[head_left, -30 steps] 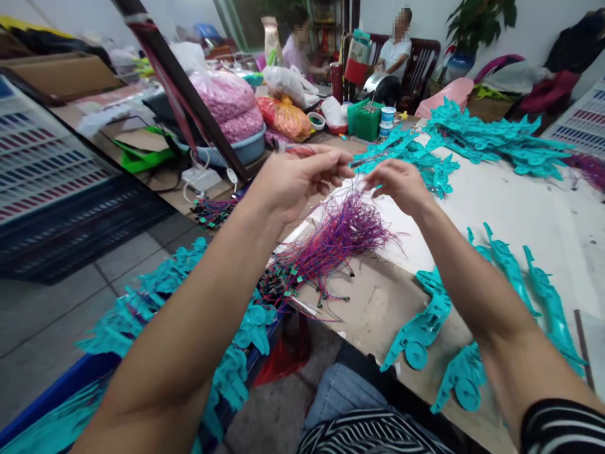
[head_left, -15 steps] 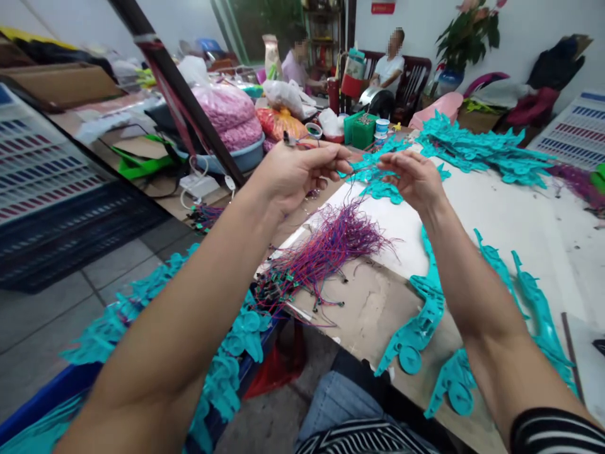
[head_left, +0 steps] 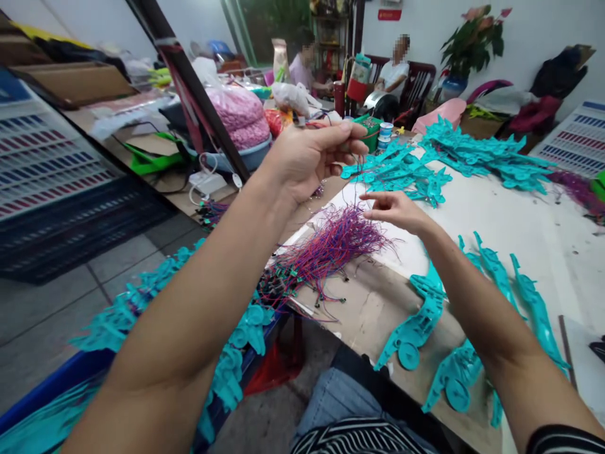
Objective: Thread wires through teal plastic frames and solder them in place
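Note:
My left hand (head_left: 314,154) is raised above the table, its fingers closed on a few thin wires (head_left: 358,180) that dangle from the fingertips. A small dark part shows at the back of that hand, by the thumb side. Lower and to the right, my right hand (head_left: 390,209) hovers by the tips of a bundle of red and purple wires (head_left: 331,243), with finger and thumb apart and nothing visible between them. Small black and green ends lie at the near end of the bundle. Turquoise plastic parts (head_left: 418,315) lie under and beside my right forearm.
Turquoise parts are heaped at the table's far side (head_left: 482,154). A blue bin (head_left: 61,388) at lower left holds more of them. A dark slanted post (head_left: 189,88) rises at left, near a white power strip (head_left: 208,183). Two people sit in the background.
My right hand has come away from my left hand, moving down and left to the wire bundle, and its fingers have parted. My left hand stays raised with the wires.

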A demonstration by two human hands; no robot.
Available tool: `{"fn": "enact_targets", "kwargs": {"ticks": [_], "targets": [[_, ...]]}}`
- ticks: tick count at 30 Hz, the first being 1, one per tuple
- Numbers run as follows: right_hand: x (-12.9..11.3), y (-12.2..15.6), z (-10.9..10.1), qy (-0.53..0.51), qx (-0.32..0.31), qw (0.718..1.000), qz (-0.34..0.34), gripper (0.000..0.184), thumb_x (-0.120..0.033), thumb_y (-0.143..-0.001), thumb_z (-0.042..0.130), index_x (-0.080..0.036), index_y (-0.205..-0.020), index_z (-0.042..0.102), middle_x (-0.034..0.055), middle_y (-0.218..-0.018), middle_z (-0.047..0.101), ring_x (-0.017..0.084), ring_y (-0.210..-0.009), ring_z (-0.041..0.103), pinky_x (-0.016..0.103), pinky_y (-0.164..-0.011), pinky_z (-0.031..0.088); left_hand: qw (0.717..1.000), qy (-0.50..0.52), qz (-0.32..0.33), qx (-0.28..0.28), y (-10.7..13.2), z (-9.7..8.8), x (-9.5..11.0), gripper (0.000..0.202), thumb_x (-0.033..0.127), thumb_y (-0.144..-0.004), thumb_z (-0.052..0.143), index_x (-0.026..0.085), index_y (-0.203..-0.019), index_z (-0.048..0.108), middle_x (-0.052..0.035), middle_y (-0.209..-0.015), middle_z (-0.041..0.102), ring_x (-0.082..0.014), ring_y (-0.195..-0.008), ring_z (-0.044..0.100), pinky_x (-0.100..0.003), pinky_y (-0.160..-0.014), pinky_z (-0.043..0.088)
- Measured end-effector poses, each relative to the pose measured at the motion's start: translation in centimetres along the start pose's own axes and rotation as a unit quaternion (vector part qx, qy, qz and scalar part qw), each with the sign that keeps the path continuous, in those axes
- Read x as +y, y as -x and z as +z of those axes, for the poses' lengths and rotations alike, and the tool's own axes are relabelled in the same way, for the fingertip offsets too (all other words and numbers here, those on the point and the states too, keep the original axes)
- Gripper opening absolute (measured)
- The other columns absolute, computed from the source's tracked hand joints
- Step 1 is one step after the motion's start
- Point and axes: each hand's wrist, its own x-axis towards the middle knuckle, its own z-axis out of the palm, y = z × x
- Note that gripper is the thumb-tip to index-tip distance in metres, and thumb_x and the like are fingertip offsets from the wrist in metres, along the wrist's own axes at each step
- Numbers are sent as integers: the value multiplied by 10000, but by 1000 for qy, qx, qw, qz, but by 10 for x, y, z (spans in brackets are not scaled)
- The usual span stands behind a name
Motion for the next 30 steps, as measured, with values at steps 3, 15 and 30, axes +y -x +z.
{"fn": "enact_targets", "kwargs": {"ticks": [3,15,30], "targets": [[2,-6,12,78,-4,997,-3,244,-368,-729,716,-158,-852,730,-66,-507,378,75,-513,277,270,-509,221,1000,-2,-16,-5,5,4,2,119,202,-837,632,121,-851,718,-47,-783,723,-186,-816,709,-222,-614,489],[-1,-28,-1,119,126,985,-14,219,-331,-768,670,-175,-614,672,-11,-432,461,103,-463,429,238,-449,300,996,-56,-54,50,23,-27,-49,60,193,-742,729,137,-761,718,-61,-743,697,-92,-556,570,-207,-472,374],[12,-24,-2,157,92,983,13,123,-246,-725,691,-164,-633,683,-4,-507,557,109,-517,493,250,-507,351,999,31,-6,31,63,-35,-28,84,262,-733,758,186,-758,733,-12,-672,659,-97,-630,599,-228,-614,478]]}}
